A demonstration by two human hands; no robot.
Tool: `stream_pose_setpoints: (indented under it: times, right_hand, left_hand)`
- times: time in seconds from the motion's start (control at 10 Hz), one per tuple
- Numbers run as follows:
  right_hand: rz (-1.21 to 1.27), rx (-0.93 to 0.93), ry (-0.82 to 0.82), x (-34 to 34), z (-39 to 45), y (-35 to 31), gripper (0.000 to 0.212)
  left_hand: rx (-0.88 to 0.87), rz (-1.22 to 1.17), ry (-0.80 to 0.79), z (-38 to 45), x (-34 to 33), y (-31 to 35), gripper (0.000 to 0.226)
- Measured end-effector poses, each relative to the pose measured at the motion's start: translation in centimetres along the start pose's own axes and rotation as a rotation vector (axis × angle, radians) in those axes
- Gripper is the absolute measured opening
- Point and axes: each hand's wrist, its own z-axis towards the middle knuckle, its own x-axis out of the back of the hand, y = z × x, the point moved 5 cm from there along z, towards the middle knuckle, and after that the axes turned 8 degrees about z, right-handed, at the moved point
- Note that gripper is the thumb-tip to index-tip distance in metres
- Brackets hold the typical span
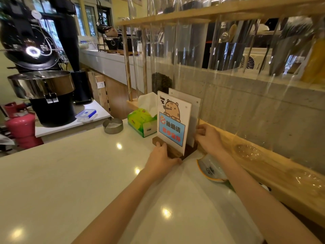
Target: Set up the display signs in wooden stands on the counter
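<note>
Head view: left hand [161, 156] grips the wooden stand [173, 153] at its near-left end, right hand [208, 138] grips behind; both signs stand upright.

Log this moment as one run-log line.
left hand: on wooden stand | right hand: at rear sign | tiger sign: upright in stand | counter
</note>
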Motion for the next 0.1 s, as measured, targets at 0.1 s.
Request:
stream_pose_setpoints:
  times: [0.1]
  right_hand:
    - [0.172, 0.044, 0.178, 1.93, -1.11, -1.99, 0.039]
  left_hand:
    - [-0.02, -0.04, 0.022, -0.7, 1.72, -0.19, 0.06]
